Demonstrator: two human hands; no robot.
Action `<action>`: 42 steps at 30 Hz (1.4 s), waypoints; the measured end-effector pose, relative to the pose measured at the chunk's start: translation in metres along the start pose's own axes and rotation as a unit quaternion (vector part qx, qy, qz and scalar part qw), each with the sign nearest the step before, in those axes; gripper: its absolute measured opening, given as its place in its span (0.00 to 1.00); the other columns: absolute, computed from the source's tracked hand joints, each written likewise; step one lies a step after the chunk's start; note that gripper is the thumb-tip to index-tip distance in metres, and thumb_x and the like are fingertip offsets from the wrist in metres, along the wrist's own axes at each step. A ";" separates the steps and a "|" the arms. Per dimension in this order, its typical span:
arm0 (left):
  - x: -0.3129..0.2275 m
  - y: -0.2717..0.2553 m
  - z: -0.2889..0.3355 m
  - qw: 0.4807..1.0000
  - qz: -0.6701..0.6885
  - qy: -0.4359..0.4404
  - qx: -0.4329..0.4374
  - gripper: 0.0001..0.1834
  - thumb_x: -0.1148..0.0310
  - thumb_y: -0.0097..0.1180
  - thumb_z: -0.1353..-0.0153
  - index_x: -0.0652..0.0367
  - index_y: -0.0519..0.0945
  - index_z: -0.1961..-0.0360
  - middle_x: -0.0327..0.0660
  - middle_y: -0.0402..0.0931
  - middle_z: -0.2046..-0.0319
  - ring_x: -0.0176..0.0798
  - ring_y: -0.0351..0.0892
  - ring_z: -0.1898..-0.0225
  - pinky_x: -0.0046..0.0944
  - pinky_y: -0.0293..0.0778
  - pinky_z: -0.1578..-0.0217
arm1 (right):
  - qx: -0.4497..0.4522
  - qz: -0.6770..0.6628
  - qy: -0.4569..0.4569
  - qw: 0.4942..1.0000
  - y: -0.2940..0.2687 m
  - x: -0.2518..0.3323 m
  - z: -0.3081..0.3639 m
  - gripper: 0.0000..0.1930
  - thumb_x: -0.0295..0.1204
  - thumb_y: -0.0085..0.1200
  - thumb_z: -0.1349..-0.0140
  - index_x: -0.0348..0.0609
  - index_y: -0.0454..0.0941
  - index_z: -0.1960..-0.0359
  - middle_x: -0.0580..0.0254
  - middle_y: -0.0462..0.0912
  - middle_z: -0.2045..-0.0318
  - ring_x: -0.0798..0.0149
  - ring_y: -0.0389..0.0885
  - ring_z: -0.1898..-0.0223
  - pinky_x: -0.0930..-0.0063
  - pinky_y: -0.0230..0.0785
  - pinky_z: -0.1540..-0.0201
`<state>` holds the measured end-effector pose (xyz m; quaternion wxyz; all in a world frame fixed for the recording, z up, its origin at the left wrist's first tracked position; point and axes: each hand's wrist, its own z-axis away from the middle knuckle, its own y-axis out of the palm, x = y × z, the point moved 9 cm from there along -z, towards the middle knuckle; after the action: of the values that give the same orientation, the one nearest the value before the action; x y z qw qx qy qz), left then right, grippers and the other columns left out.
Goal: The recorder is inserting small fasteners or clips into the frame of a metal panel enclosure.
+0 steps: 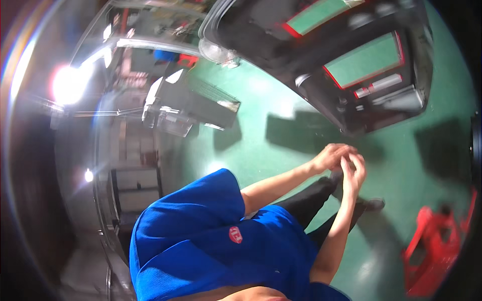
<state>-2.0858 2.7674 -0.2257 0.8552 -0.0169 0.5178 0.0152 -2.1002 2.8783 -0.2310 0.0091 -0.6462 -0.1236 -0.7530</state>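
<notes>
My left hand and my right hand meet in front of me above the green floor. Their fingers are curled and touching each other. Whether anything small lies between them is not visible. Both bare forearms reach out from my blue shirt. Below the hands are my black trousers and a dark shoe.
A large black machine with green panels framed in red stands beyond the hands. A red plastic crate sits on the floor at the lower right. A wire-mesh cart and shelving stand to the left, near a bright lamp.
</notes>
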 end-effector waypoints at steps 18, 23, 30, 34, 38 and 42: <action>-0.056 0.187 -0.045 0.924 0.374 -0.075 -0.001 0.18 0.57 0.44 0.33 0.51 0.72 0.80 0.26 0.60 0.88 0.23 0.54 0.89 0.27 0.47 0.89 | 0.136 0.419 -0.220 0.871 -0.121 0.187 -0.052 0.05 0.22 0.58 0.55 0.40 0.79 0.73 0.63 0.77 0.72 0.58 0.74 0.66 0.65 0.69 0.61; -0.072 0.202 -0.072 0.854 0.517 -0.057 -0.005 0.15 0.62 0.44 0.34 0.61 0.77 0.69 0.36 0.76 0.73 0.31 0.76 0.69 0.32 0.71 0.66 | 0.141 0.371 -0.232 0.888 -0.130 0.208 -0.075 0.07 0.23 0.61 0.56 0.42 0.76 0.74 0.64 0.76 0.69 0.58 0.74 0.65 0.64 0.68 0.60; -0.083 0.191 -0.090 0.902 0.419 -0.097 -0.023 0.12 0.62 0.46 0.33 0.58 0.76 0.65 0.25 0.64 0.82 0.21 0.58 0.84 0.25 0.56 0.86 | 0.081 0.182 -0.117 0.973 -0.164 0.199 -0.117 0.06 0.22 0.59 0.49 0.39 0.73 0.73 0.63 0.78 0.75 0.65 0.75 0.75 0.69 0.68 0.67; -0.064 0.185 -0.097 0.737 0.662 -0.139 0.003 0.11 0.63 0.41 0.31 0.56 0.73 0.57 0.25 0.55 0.82 0.19 0.48 0.86 0.22 0.43 0.90 | 0.050 0.116 -0.084 0.988 -0.175 0.205 -0.159 0.05 0.22 0.56 0.44 0.36 0.72 0.72 0.66 0.76 0.76 0.73 0.72 0.74 0.77 0.66 0.68; -0.054 0.180 -0.087 0.619 0.776 -0.110 0.055 0.13 0.63 0.41 0.31 0.60 0.75 0.57 0.28 0.56 0.83 0.21 0.48 0.86 0.24 0.42 0.90 | -0.028 0.015 -0.123 0.992 -0.196 0.204 -0.189 0.03 0.20 0.54 0.42 0.36 0.72 0.69 0.66 0.76 0.72 0.74 0.73 0.71 0.80 0.67 0.64; -0.050 0.200 -0.087 0.497 0.858 -0.115 0.057 0.13 0.64 0.43 0.33 0.61 0.76 0.62 0.32 0.64 0.78 0.24 0.57 0.82 0.24 0.53 0.87 | -0.028 0.017 -0.156 0.987 -0.184 0.215 -0.199 0.04 0.21 0.53 0.40 0.37 0.70 0.69 0.65 0.75 0.74 0.77 0.72 0.74 0.84 0.64 0.69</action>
<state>-2.1945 2.9632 -0.2241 0.4729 0.4866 0.1746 0.7135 -2.3610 3.0489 -0.0805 -0.0161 -0.7577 -0.0915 -0.6460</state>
